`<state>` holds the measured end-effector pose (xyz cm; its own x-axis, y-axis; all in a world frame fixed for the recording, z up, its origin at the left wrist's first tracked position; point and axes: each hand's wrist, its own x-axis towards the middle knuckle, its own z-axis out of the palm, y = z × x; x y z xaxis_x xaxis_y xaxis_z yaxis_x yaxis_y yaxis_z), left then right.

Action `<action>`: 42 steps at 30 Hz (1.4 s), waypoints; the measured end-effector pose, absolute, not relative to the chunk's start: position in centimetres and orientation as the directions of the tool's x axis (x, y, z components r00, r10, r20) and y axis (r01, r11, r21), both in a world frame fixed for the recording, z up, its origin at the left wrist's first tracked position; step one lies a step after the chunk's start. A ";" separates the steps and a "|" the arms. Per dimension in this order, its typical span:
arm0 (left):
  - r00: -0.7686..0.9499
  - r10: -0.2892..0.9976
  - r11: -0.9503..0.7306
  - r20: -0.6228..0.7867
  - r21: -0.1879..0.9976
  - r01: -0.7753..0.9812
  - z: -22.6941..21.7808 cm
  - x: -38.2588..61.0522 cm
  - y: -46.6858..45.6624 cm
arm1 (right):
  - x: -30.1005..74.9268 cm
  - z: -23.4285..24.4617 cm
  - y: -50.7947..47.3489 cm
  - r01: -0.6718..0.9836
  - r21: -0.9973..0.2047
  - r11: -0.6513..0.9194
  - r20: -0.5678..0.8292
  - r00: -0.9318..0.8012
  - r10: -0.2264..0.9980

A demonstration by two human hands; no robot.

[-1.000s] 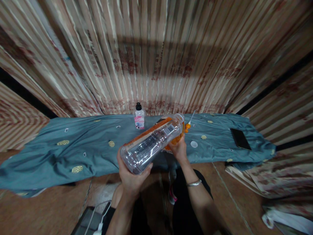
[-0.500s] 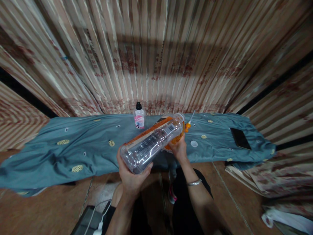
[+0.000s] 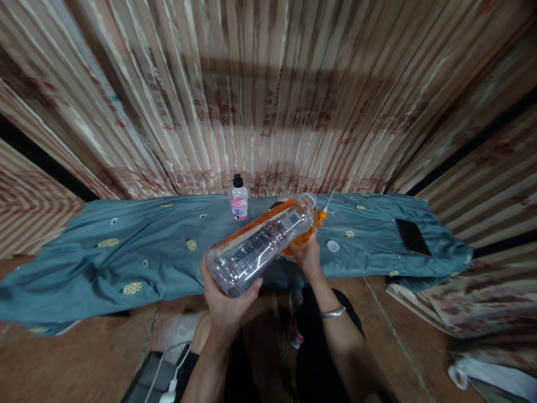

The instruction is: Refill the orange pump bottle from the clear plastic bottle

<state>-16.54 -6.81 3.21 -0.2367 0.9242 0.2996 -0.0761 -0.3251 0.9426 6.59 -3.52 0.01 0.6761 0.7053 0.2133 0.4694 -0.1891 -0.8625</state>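
Note:
My left hand (image 3: 226, 305) grips the base of a large clear plastic bottle (image 3: 260, 246) with an orange label. The bottle is tipped almost flat, its open mouth pointing away to the right. My right hand (image 3: 307, 254) is closed on a small orange container with a thin white nozzle (image 3: 323, 215), held right under the bottle's mouth. Most of that container is hidden behind the bottle. A white cap (image 3: 333, 246) lies on the blue cloth (image 3: 126, 252) just right of my right hand.
A small bottle with a black cap and pink label (image 3: 239, 201) stands at the back of the blue cloth. A dark phone (image 3: 412, 237) lies at the cloth's right end. Striped curtains hang behind. A charger cable (image 3: 170, 386) lies on the floor near my legs.

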 end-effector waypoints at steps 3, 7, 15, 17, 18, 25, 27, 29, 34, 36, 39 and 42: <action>-0.229 0.932 -0.306 0.279 0.948 -0.089 3.6 -16.5 -6.9 | 6.5 0.3 -3.6 0.464 -0.861 -0.208 0.193 0.677 0.710; -0.231 0.935 -0.297 0.268 0.950 -0.097 3.8 -16.5 -6.9 | 6.4 0.6 -3.6 0.463 -0.855 -0.235 0.174 0.681 0.711; -0.245 0.933 -0.295 0.265 0.951 -0.093 3.4 -16.6 -6.7 | 6.7 0.1 -3.5 0.460 -0.863 -0.210 0.191 0.681 0.707; -0.240 0.934 -0.293 0.263 0.951 -0.098 3.3 -16.6 -6.7 | 6.7 0.0 -3.5 0.464 -0.861 -0.210 0.191 0.676 0.711; -0.238 0.936 -0.291 0.260 0.951 -0.105 3.3 -16.6 -6.7 | 6.7 0.0 -3.6 0.466 -0.860 -0.210 0.191 0.674 0.713; -0.246 0.939 -0.274 0.239 0.955 -0.115 3.1 -16.6 -6.7 | 6.7 -0.1 -3.6 0.477 -0.861 -0.173 0.224 0.663 0.715; -0.245 0.937 -0.280 0.248 0.954 -0.108 3.0 -16.6 -6.7 | 6.7 -0.2 -3.6 0.475 -0.863 -0.174 0.220 0.661 0.717; -0.241 0.935 -0.291 0.261 0.951 -0.102 3.0 -16.6 -6.7 | 6.7 -0.2 -3.6 0.469 -0.864 -0.184 0.207 0.664 0.719; -0.231 0.932 -0.307 0.280 0.947 -0.091 3.1 -16.5 -6.6 | 6.6 0.0 -3.5 0.461 -0.866 -0.194 0.199 0.672 0.713; -0.231 0.934 -0.301 0.273 0.949 -0.092 3.1 -16.5 -6.6 | 6.6 0.0 -3.5 0.464 -0.866 -0.190 0.206 0.675 0.709; -0.229 0.938 -0.290 0.261 0.952 -0.102 3.1 -16.5 -6.6 | 6.7 -0.2 -3.5 0.466 -0.870 -0.161 0.227 0.669 0.708; -0.231 0.939 -0.289 0.256 0.950 -0.120 3.1 -16.5 -6.5 | 6.9 -0.4 -3.5 0.463 -0.874 -0.145 0.235 0.664 0.710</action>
